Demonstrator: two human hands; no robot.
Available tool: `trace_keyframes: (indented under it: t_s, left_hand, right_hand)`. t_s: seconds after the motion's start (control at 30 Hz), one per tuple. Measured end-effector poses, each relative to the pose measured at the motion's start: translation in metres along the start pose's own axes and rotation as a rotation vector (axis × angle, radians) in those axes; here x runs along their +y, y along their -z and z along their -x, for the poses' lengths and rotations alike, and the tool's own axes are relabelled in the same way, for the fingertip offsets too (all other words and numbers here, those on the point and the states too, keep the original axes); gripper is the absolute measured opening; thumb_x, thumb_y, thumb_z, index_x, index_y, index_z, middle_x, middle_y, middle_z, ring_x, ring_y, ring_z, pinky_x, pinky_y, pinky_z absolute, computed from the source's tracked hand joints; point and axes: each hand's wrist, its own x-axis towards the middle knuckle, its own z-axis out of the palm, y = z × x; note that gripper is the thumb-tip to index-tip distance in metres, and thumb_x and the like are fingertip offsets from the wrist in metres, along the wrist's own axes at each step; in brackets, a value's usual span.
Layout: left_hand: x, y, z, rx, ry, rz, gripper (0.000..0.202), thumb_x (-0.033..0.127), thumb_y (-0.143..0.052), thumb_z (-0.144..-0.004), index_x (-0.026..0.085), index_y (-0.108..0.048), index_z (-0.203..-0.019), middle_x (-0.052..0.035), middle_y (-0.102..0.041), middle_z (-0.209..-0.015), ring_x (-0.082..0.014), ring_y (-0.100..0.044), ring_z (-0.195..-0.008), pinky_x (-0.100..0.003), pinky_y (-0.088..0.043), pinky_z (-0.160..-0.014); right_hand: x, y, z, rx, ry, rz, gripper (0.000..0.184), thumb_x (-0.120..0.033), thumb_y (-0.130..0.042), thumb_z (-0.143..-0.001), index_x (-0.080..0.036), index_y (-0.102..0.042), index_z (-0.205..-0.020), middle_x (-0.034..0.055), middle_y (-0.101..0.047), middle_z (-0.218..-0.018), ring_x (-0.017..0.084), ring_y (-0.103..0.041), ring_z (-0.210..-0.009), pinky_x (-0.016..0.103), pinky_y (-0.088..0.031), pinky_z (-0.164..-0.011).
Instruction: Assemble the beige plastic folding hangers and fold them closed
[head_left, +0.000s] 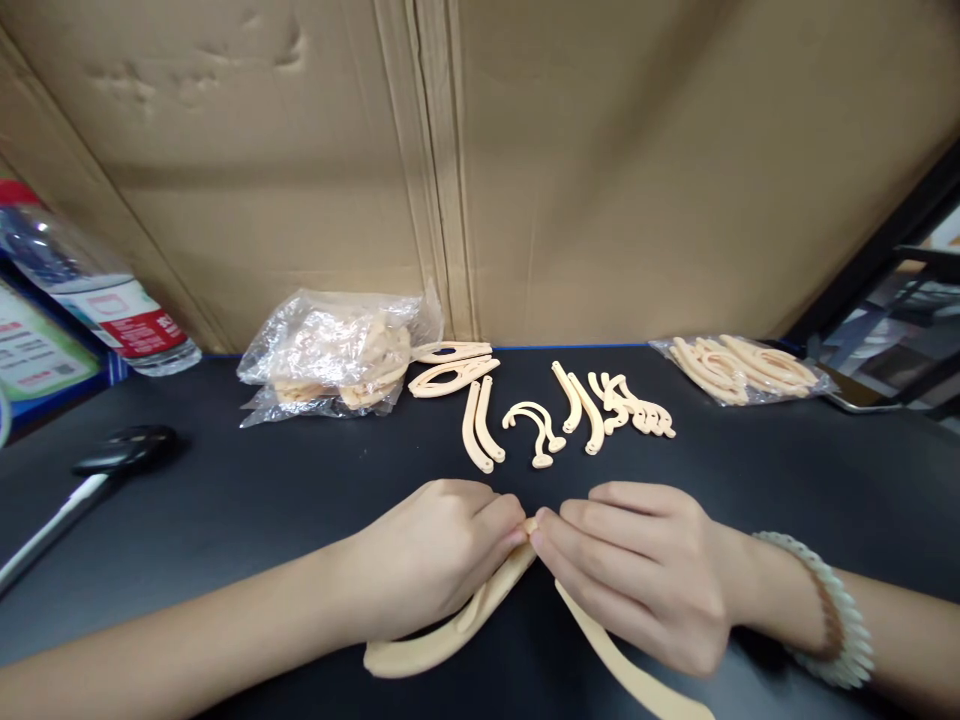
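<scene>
My left hand is closed on a curved beige plastic hanger arm, which sticks out below the palm. A second curved hanger arm runs down toward the front edge from under my right hand, whose fingers are pinched together. Both sets of fingertips meet over a small beige end piece; whether the two arms are joined there is hidden. Just beyond my hands lie slim curved strips and hook-shaped pieces of the same beige plastic.
Clear bags of beige parts lie at the back left and right. Beside the left bag are loose hanger arms; more strips and hooks lie right of centre. A bottle and a black-headed object stand left. Cardboard walls the back.
</scene>
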Motion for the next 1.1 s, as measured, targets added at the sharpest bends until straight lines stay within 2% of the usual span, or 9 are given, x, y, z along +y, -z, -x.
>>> trace_keyframes:
  t_s: [0.13, 0.23, 0.37, 0.5, 0.6, 0.7, 0.8, 0.87, 1.1]
  left_hand:
    - [-0.007, -0.002, 0.0, -0.005, 0.011, 0.123, 0.033, 0.023, -0.032, -0.099, 0.018, -0.049, -0.071, 0.0, -0.049, -0.065, -0.013, -0.041, -0.054, -0.026, -0.032, -0.053]
    - [-0.012, -0.002, 0.0, 0.029, 0.071, 0.279, 0.033, 0.027, -0.03, -0.1, 0.019, -0.046, -0.072, 0.0019, -0.048, -0.065, -0.0118, -0.044, -0.057, -0.024, -0.035, -0.057]
    - [-0.016, 0.0, 0.0, 0.07, 0.204, 0.529, 0.038, 0.035, -0.03, -0.101, 0.019, -0.046, -0.071, 0.003, -0.049, -0.064, -0.0112, -0.045, -0.058, -0.023, -0.038, -0.058]
    - [-0.018, 0.002, -0.001, 0.047, 0.251, 0.66, 0.04, 0.04, -0.033, -0.1, 0.017, -0.055, -0.077, 0.001, -0.056, -0.068, -0.0127, -0.05, -0.062, -0.024, -0.04, -0.06]
    - [-0.02, 0.001, 0.0, 0.056, 0.258, 0.696, 0.039, 0.041, -0.035, -0.1, 0.016, -0.06, -0.083, 0.0003, -0.058, -0.07, -0.0134, -0.053, -0.065, -0.025, -0.041, -0.062]
    - [-0.022, 0.0, 0.001, 0.065, 0.273, 0.726, 0.039, 0.041, -0.036, -0.099, 0.017, -0.062, -0.083, 0.0001, -0.059, -0.07, -0.0138, -0.053, -0.066, -0.025, -0.042, -0.063]
    - [-0.024, -0.001, 0.001, 0.069, 0.293, 0.76, 0.039, 0.042, -0.037, -0.099, 0.017, -0.063, -0.085, -0.0005, -0.059, -0.071, -0.0143, -0.054, -0.067, -0.025, -0.042, -0.064]
    - [-0.025, -0.001, 0.001, 0.084, 0.303, 0.794, 0.039, 0.043, -0.039, -0.098, 0.016, -0.065, -0.087, -0.0012, -0.059, -0.073, -0.0147, -0.054, -0.068, -0.025, -0.042, -0.064]
    - [-0.025, 0.003, -0.003, 0.238, 0.347, 1.089, 0.032, 0.045, -0.052, -0.093, 0.016, -0.065, -0.093, -0.0022, -0.062, -0.074, -0.0141, -0.051, -0.068, -0.024, -0.039, -0.063]
  right_hand:
    - [-0.002, 0.005, 0.002, 0.084, 0.111, 0.096, 0.027, -0.015, -0.048, -0.089, -0.024, -0.073, -0.087, 0.0045, -0.073, -0.108, 0.019, -0.068, -0.088, 0.029, -0.056, -0.057]
    - [0.003, 0.006, 0.0, 0.143, 0.014, 0.024, 0.02, -0.014, -0.051, -0.089, -0.019, -0.071, -0.094, 0.0081, -0.073, -0.106, 0.021, -0.068, -0.087, 0.031, -0.056, -0.062]
    - [0.028, 0.001, 0.0, 0.22, -0.391, -0.136, 0.022, -0.009, -0.043, -0.092, -0.019, -0.061, -0.099, 0.0087, -0.069, -0.093, 0.021, -0.064, -0.09, 0.036, -0.054, -0.075]
    - [0.06, 0.008, 0.012, 0.231, -0.875, -0.154, 0.01, -0.019, -0.041, -0.093, -0.022, -0.049, -0.088, 0.006, -0.061, -0.083, 0.02, -0.059, -0.077, 0.034, -0.049, -0.069]
    - [0.081, 0.021, 0.026, 0.097, -1.176, -0.211, 0.004, -0.025, -0.043, -0.091, -0.023, -0.046, -0.09, 0.0022, -0.059, -0.073, 0.019, -0.056, -0.067, 0.03, -0.043, -0.058]
    - [0.096, 0.031, 0.039, -0.177, -1.346, -0.314, 0.024, -0.024, -0.044, -0.085, -0.02, -0.05, -0.108, 0.0009, -0.062, -0.067, 0.02, -0.059, -0.062, 0.03, -0.043, -0.056]
    - [0.101, 0.032, 0.048, -0.497, -1.384, -0.214, 0.043, -0.023, -0.042, -0.084, -0.012, -0.051, -0.124, 0.0065, -0.068, -0.07, 0.023, -0.064, -0.068, 0.032, -0.043, -0.06]
    - [0.099, 0.031, 0.049, -0.598, -1.349, -0.044, 0.045, -0.022, -0.04, -0.085, -0.009, -0.053, -0.126, 0.0128, -0.071, -0.082, 0.027, -0.066, -0.078, 0.033, -0.043, -0.062]
    - [0.077, 0.029, 0.025, -0.4, -1.186, -0.029, 0.034, -0.022, -0.039, -0.089, -0.014, -0.06, -0.115, 0.0043, -0.066, -0.067, 0.019, -0.06, -0.059, 0.028, -0.036, -0.053]
